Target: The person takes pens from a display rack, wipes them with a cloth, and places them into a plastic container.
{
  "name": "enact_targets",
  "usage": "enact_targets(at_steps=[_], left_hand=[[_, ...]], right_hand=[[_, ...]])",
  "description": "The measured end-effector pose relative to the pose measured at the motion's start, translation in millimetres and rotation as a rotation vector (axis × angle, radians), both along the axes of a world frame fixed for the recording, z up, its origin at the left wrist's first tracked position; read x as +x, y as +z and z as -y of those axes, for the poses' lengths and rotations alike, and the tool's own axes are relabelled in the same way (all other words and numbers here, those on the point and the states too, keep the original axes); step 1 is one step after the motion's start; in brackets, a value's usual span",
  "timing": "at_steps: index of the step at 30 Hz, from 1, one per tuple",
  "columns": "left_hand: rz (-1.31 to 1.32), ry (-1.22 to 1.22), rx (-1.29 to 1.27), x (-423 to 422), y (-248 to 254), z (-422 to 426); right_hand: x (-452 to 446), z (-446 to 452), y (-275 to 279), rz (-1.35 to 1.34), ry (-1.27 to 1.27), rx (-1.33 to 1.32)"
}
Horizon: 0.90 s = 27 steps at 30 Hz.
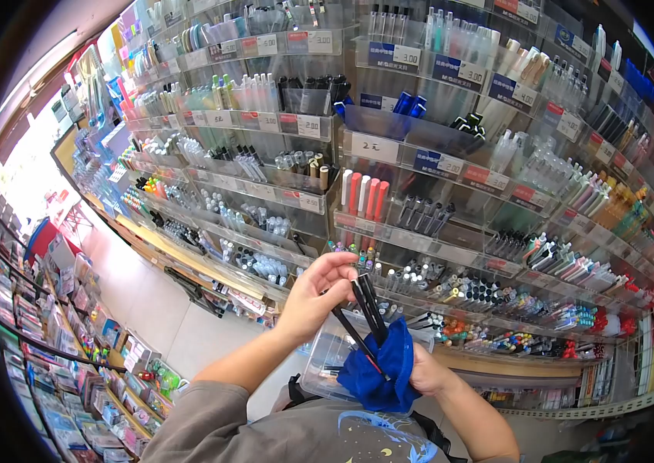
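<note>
My left hand [324, 293] has its fingers closed at the upper ends of several black pens [371, 309]. One of these pens slants down across a crumpled blue cloth [382, 366]. My right hand [425, 370] grips the cloth from the right side, and the lower parts of the other pens rest against it. Beneath the cloth and pens is a clear plastic box [321, 356] with a few items inside, held close to my body. What supports the box is hidden.
Tiered clear racks [412, 239] of pens with price labels rise in front. Red and white pens [363, 197] stand at the middle. A wooden shelf edge [512, 366] runs below. More stocked shelves [103, 378] line the left, beside a pale floor aisle [138, 297].
</note>
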State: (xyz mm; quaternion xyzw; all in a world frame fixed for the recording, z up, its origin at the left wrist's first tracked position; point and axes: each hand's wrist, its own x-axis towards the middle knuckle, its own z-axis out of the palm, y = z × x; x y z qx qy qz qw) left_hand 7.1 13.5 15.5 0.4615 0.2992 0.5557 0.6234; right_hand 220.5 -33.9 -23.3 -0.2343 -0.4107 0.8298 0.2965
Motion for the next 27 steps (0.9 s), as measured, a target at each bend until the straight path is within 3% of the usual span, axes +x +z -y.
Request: enact_targets(at_steps=[1, 3, 5, 7, 13, 16, 17, 19, 21, 23, 26, 27], left_hand=[[0.269, 0.025, -0.033, 6.6, -11.7, 5.9], [0.408, 0.050, 0.008, 21.7, -19.0, 19.8], [0.296, -0.038, -0.118, 32.8, -34.7, 33.3], [0.002, -0.224, -0.140, 38.7, -25.7, 46.2], [0.116, -0.128, -0.045, 46.7, -23.1, 43.6], [0.225, -0.024, -0.066, 37.0, -24.3, 35.4], [0.251, -0.010, -0.070, 32.1, -21.1, 32.0], [0.204, -0.078, -0.074, 23.2, -18.0, 30.8], [0.088, -0.221, -0.116, 18.8, -23.6, 36.1], [0.021, -0.349, -0.202, 20.8, -29.6, 44.3], [-0.045, -0.531, -0.309, 33.2, -46.6, 57.5], [-0.099, -0.577, -0.380, 37.3, -46.2, 61.7]], right_hand=[[0.5, 0.6, -1.6, -0.014, -0.022, -0.010], [2.2, 1.4, -5.1, -0.042, -0.070, -0.029], [1.6, 0.0, -12.1, -0.028, -0.076, -0.060], [-1.3, 2.9, -16.9, 0.009, -0.073, -0.071], [-11.5, 8.5, -9.1, 0.068, -0.095, 0.016], [-7.1, 13.4, -6.9, 0.107, 0.034, 0.064], [-4.2, 15.9, -9.2, 0.150, -0.042, 0.049], [-1.9, 19.9, -7.3, 0.236, -0.186, 0.021], [4.1, 12.0, 0.6, 0.117, -0.336, 0.114], [10.4, 4.1, -0.3, 0.133, -0.414, 0.335], [7.5, -4.1, 12.9, 0.200, -0.113, 0.124], [4.2, -3.4, 14.8, 0.381, -0.106, 0.296]])
